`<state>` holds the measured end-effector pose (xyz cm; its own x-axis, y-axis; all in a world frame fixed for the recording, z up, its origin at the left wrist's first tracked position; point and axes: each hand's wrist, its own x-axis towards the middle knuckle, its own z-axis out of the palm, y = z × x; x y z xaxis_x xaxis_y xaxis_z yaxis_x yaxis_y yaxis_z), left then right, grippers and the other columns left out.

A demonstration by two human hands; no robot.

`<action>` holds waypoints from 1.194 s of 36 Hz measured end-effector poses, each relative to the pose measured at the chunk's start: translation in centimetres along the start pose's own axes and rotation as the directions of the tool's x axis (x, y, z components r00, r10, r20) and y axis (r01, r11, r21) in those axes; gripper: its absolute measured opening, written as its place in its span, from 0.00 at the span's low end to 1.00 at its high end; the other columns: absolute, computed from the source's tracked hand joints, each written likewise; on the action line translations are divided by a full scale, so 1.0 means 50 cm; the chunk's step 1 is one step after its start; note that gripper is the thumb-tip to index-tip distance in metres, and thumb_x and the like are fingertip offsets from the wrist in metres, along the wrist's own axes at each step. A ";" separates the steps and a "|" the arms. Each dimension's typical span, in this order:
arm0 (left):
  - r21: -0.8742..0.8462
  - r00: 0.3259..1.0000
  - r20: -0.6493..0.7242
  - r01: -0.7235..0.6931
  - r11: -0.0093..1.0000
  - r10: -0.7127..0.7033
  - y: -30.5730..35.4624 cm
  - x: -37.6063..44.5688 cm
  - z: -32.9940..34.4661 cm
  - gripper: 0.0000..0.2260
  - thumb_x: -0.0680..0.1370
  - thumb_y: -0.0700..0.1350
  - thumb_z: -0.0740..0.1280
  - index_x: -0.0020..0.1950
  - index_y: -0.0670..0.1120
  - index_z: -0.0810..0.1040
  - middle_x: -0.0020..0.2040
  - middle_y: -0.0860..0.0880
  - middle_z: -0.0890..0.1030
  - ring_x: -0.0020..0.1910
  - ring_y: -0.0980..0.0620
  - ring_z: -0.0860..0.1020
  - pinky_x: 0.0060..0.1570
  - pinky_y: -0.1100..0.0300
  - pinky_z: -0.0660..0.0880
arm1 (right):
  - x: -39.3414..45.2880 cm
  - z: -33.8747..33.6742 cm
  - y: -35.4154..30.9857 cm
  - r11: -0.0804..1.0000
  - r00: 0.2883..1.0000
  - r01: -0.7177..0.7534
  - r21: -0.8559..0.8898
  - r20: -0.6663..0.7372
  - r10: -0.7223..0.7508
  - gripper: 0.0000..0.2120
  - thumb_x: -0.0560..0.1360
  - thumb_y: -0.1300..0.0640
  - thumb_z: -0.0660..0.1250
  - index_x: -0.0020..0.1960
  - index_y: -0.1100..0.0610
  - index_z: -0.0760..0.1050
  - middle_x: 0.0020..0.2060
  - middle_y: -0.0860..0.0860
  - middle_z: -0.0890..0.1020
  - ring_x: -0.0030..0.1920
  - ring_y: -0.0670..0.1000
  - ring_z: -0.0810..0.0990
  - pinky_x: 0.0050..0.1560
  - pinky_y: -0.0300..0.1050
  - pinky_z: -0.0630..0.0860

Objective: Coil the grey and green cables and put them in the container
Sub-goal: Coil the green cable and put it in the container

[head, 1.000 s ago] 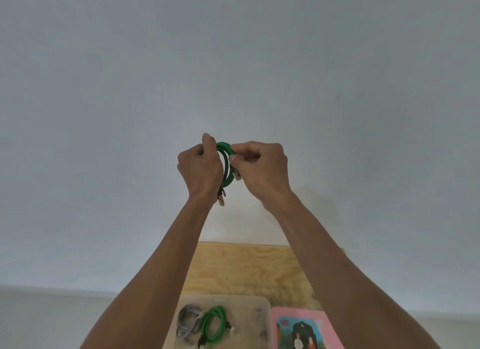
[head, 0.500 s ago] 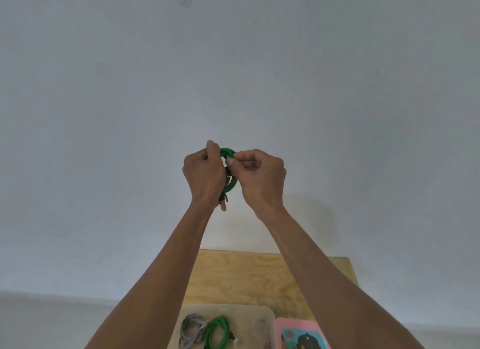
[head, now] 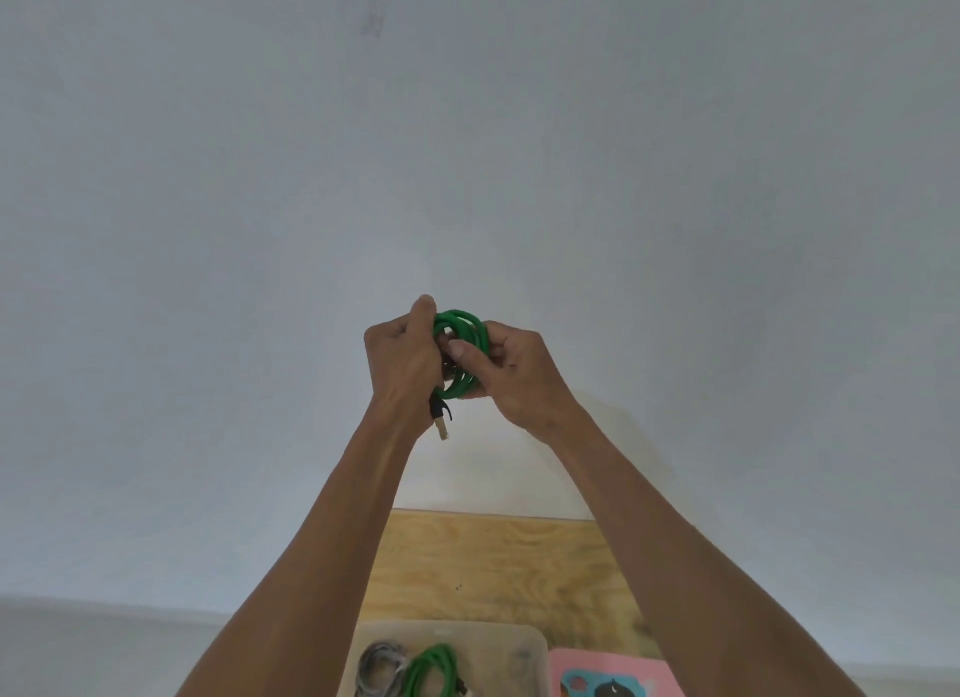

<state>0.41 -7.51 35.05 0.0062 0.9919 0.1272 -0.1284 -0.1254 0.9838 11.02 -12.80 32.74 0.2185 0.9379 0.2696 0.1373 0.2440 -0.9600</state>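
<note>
No readable writing or brand on anything in view. The pink card (head: 613,670) at the near right of the table (head: 498,561) carries a printed picture, partly cut off by the bottom frame edge; no lettering can be made out on it.

Both hands raised in front of a plain pale wall (head: 467,151), well above the table. Left hand (head: 402,358): fingers curled round the left side of the coiled green cable (head: 462,351), thumb upright at the top of the coil. Right hand (head: 511,371): fingers curled round the right side of the same coil, thumb tip pressed against the loops. Coil held between the two hands, several loops visible. One cable end with a black boot and pale connector (head: 441,418) hangs below the left hand; the other end is hidden.

Table: wooden, far edge against the wall, far right corner visible. Bare wood between the far edge and the container. Left edge hidden behind the left forearm.

Container (head: 524,644): translucent, at the near part of the table, its near half cut off by the frame. Inside, a coiled grey cable (head: 382,668) on the left and a second green cable (head: 431,670) just beside it; whether they touch cannot be told. The right half of the container shows no cable, only faint smudges.
</note>
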 end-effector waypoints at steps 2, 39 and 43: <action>0.036 0.999 -0.016 -0.036 0.999 0.037 -0.004 -0.003 0.001 0.20 0.80 0.46 0.63 0.30 0.40 0.68 0.23 0.47 0.64 0.21 0.50 0.63 0.22 0.63 0.66 | -0.001 0.000 0.003 0.996 0.999 0.016 -0.086 -0.035 -0.019 0.11 0.77 0.55 0.70 0.53 0.63 0.79 0.43 0.61 0.85 0.43 0.56 0.86 0.40 0.53 0.85; 0.233 0.949 0.250 -0.250 0.940 0.191 -0.046 0.010 -0.028 0.27 0.79 0.46 0.68 0.29 0.31 0.62 0.25 0.44 0.59 0.26 0.48 0.59 0.29 0.56 0.62 | -0.019 -0.007 0.043 0.779 0.999 0.003 -0.627 0.043 0.031 0.17 0.80 0.43 0.58 0.34 0.48 0.67 0.26 0.45 0.71 0.29 0.48 0.69 0.33 0.44 0.68; 0.254 0.937 0.310 -0.245 0.936 0.161 -0.047 0.004 -0.031 0.26 0.78 0.47 0.69 0.28 0.32 0.65 0.25 0.44 0.60 0.26 0.48 0.60 0.28 0.57 0.62 | -0.023 -0.028 0.038 0.693 0.997 0.037 -0.720 0.078 0.028 0.24 0.79 0.38 0.58 0.30 0.50 0.61 0.23 0.47 0.68 0.27 0.49 0.67 0.31 0.44 0.64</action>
<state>-0.82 -6.97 32.55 0.2924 0.9022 0.3171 0.1301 -0.3660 0.9215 12.36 -13.75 30.72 0.1461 0.9608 0.2354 0.7985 0.0259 -0.6015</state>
